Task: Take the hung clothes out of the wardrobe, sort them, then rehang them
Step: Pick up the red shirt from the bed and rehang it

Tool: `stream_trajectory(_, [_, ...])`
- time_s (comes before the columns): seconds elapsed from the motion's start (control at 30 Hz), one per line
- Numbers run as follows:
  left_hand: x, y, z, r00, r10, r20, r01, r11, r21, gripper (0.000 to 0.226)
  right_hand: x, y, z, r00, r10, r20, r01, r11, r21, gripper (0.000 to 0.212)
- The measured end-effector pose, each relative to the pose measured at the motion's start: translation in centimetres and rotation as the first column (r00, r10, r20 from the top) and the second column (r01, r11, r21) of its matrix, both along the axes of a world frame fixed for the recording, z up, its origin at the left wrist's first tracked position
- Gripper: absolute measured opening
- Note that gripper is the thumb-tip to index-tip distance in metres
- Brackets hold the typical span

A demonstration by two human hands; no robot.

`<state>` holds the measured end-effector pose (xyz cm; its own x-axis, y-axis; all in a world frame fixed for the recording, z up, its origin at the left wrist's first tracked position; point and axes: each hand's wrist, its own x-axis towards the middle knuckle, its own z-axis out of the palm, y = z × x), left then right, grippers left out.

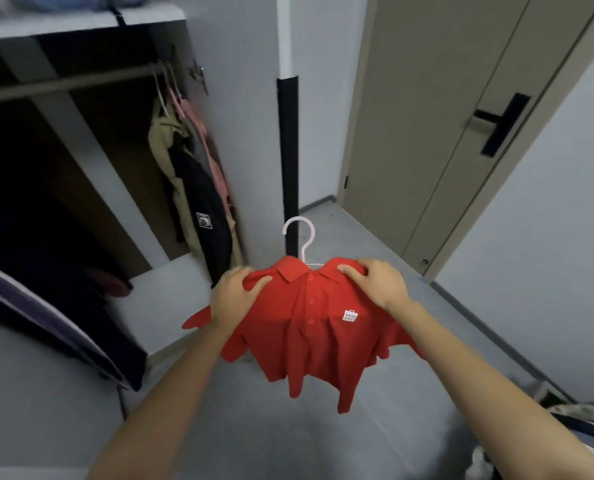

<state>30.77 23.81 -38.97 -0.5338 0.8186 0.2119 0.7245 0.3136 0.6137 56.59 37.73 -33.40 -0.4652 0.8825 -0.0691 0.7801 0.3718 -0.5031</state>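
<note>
With left hand (235,292) and right hand (375,284) curled over its shoulders, holding up red polo shirt (309,341) on hanger (302,237), likely light, limp, best gripping at hanger-stiffened shoulders.

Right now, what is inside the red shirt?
A pale hanger; only its hook shows above the collar. Its arms are covered by the red shirt.

Both bare forearms are stretched forward from the near edge toward the middle of the scene, drawn slightly together. The left hand (235,294) is curled round the left shoulder of a red shirt (309,334), with the thumb laid on the front of the cloth. The right hand (375,284) is closed over the right shoulder, back of the hand turned up and fingers bent onto the fabric
</note>
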Motion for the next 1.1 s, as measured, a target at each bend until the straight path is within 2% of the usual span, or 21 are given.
stream_trajectory(0.2, [-10.5, -6.0, 0.1, 0.993, 0.118, 0.0, -0.118, 0.992, 0.046, 0.054, -11.6, -4.4, -0.2, 0.993, 0.115, -0.035, -0.114, 0.993, 0.024, 0.046])
stream_trajectory(0.43, [-19.1, -12.6, -0.6, 0.961, 0.257, 0.105, -0.263, 0.964, 0.046, 0.05, -22.9, -7.9, -0.3, 0.965, 0.262, -0.024, -0.261, 0.964, 0.048, 0.053])
stream_trajectory(0.57, [-22.8, -14.4, -0.2, 0.943, 0.319, 0.093, -0.323, 0.946, 0.025, 0.034, -28.4, -7.8, -1.0, 0.937, 0.334, -0.101, -0.336, 0.942, -0.008, 0.056])
stream_trajectory(0.7, [-26.7, -14.4, 0.5, 0.935, 0.345, 0.084, -0.349, 0.936, 0.05, 0.027, -33.8, -6.7, -0.7, 0.918, 0.348, -0.191, -0.36, 0.933, -0.031, 0.057])
stream_trajectory(0.97, [-36.5, -9.5, 1.9, 0.914, 0.385, 0.13, -0.388, 0.922, 0.001, 0.03, -44.4, -0.8, 0.1, 0.893, 0.359, -0.272, -0.379, 0.925, -0.025, 0.061])
stream_trajectory(1.03, [-38.6, -7.8, 2.5, 0.914, 0.382, 0.139, -0.386, 0.923, -0.003, 0.035, -46.4, 1.0, 0.4, 0.897, 0.341, -0.28, -0.363, 0.931, -0.028, 0.064])
stream_trajectory(1.1, [-40.5, -6.0, 2.9, 0.912, 0.386, 0.14, -0.39, 0.921, 0.007, 0.049, -48.2, 2.6, 1.0, 0.898, 0.326, -0.296, -0.354, 0.934, -0.044, 0.064])
